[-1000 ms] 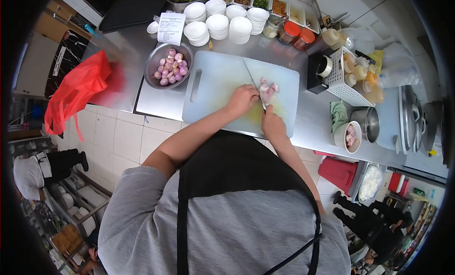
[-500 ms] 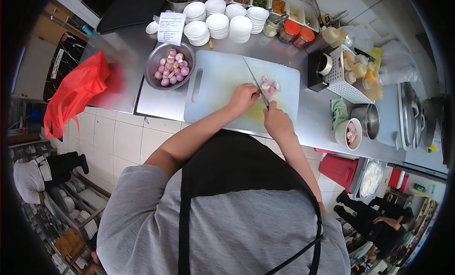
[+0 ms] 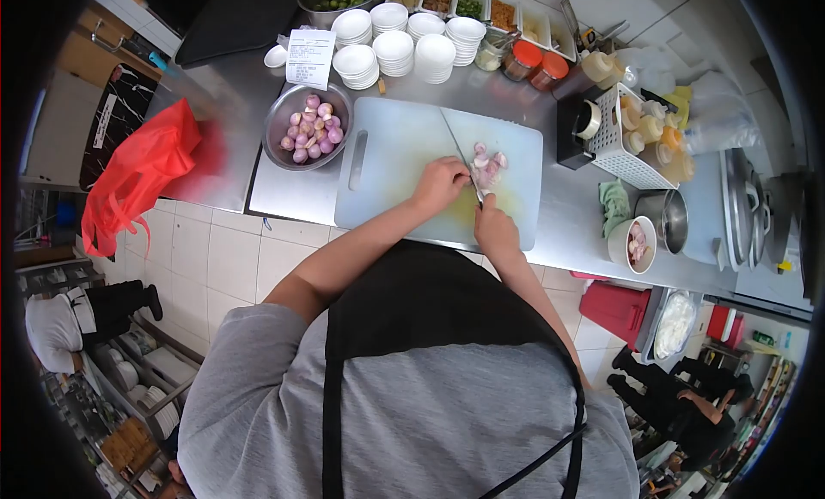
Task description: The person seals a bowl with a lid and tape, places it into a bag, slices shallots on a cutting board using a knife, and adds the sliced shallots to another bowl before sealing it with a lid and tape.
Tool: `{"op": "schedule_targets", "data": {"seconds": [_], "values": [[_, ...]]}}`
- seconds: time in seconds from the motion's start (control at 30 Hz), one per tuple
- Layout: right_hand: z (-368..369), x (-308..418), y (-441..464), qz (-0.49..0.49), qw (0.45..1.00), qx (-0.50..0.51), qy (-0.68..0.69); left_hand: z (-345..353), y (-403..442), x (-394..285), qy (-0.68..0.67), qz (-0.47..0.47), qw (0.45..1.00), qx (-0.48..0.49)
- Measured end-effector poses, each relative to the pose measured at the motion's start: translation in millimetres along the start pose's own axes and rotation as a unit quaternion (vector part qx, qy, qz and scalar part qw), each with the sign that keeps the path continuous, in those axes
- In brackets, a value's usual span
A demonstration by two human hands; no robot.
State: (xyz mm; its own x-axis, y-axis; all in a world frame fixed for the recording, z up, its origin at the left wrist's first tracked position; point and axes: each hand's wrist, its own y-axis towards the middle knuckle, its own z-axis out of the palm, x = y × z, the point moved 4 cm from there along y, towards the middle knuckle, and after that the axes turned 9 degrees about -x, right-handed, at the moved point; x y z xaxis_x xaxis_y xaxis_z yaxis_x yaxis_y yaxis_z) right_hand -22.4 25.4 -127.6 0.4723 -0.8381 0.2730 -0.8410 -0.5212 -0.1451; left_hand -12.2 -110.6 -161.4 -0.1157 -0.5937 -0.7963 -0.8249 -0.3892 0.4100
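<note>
My right hand (image 3: 497, 227) is wrapped round the handle of a kitchen knife (image 3: 461, 146), its long blade pointing away from me over the white cutting board (image 3: 400, 129). My left hand (image 3: 441, 186) is closed on the board just left of the blade, fingertips bunched against it. Whatever those fingers pinch is hidden. Right of the blade lies a small pile of cut shallot pieces (image 3: 490, 167). A metal bowl (image 3: 273, 142) of whole peeled shallots (image 3: 311, 131) stands left of the board.
Stacked white dishes (image 3: 394, 52), red-lidded jars (image 3: 522, 61) and a receipt (image 3: 309, 56) line the back. At right are a bottle basket (image 3: 612, 146), a green cloth (image 3: 614, 202), a white tub (image 3: 620, 250) and a metal pot (image 3: 675, 220). A red bag (image 3: 142, 164) hangs over the left edge.
My right hand has drawn back slightly toward me with the knife. My left hand stays in nearly the same place beside the blade.
</note>
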Motion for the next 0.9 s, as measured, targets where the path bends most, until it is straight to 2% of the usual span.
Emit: {"op": "schedule_targets", "data": {"seconds": [0.13,0.2,0.3,0.47,0.53,0.57,0.67,0.83,0.9], "values": [[-12.7,0.9,4.8,-0.029,0.999,-0.020,0.010,4.0,-2.4,6.9,-0.009,0.018,1.000,-0.001],[-28.4,9.7,1.9,-0.042,0.999,0.005,-0.007,-1.0,-0.2,-0.5,-0.012,0.007,1.000,-0.003],[1.1,0.0,0.4,-0.013,1.000,-0.013,0.007,0.4,-1.2,3.0,-0.023,-0.003,1.000,-0.003],[10.1,-6.0,4.0,-0.012,0.999,-0.025,0.019,3.9,-5.9,5.5,-0.043,-0.010,0.999,-0.004],[11.5,-7.7,3.8,-0.015,0.999,-0.028,0.023,10.0,-10.7,9.5,0.048,0.052,0.996,-0.046],[12.7,-8.5,4.1,-0.018,0.999,-0.035,0.033,10.6,-11.0,11.6,0.048,0.052,0.996,-0.045],[16.9,-13.6,5.4,-0.024,0.998,-0.045,0.044,12.7,-10.6,16.9,0.036,0.030,0.999,-0.014],[13.8,-12.4,5.3,-0.024,0.998,-0.043,0.044,7.9,-10.5,17.8,-0.074,-0.086,0.993,-0.014],[12.1,-11.4,4.9,-0.026,0.997,-0.046,0.048,6.5,-8.8,18.0,-0.085,-0.085,0.993,-0.011]]}}
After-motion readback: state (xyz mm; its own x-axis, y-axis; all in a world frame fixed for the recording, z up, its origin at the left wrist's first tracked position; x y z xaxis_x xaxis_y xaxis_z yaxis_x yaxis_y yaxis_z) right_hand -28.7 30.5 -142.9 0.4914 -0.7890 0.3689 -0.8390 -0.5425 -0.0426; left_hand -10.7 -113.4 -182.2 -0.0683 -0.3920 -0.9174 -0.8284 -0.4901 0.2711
